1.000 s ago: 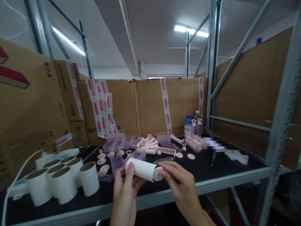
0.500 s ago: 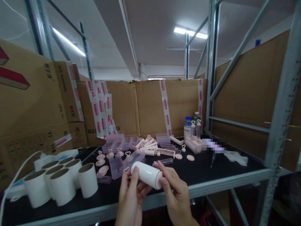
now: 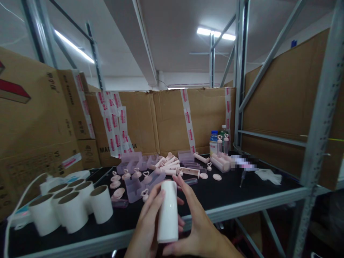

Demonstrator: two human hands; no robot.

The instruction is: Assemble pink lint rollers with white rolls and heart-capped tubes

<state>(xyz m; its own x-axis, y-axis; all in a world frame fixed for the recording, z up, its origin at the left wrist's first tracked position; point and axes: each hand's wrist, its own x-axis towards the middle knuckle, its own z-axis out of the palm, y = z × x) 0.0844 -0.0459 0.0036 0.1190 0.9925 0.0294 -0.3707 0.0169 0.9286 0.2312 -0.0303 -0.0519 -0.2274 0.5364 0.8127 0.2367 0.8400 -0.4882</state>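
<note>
1. Fingers (image 3: 154,204) of the left hand (image 3: 146,229) wrap the left flank of a white sticky roll (image 3: 168,211), thumb up along its side; right hand (image 3: 197,224) cups the right flank and lower end, fingers curled around it. Both hands closed on the roll.
2. Roll stands upright, off the surface, just in front of the black shelf's (image 3: 242,193) front edge, centre of view.
3. Handling guess: light, stiff hollow cylinder, glossy wrap so likely slippery. Hold it across the flanks mid-length, not by the ends.
4. Left of the held roll, on the shelf: cluster of upright white roll cores (image 3: 67,209), open tops, packed touching each other.
5. Behind the held roll: lilac plastic covers (image 3: 139,182), pink heart-loop caps (image 3: 126,175), a pile of pink roller handles (image 3: 169,165), flat pink discs (image 3: 217,177).
6. Far right behind: bottles (image 3: 219,141) beside a grey rack upright (image 3: 240,79); a white glove (image 3: 268,175) lies well apart.
7. Taped cardboard boxes (image 3: 172,118) wall off the back of the shelf.
</note>
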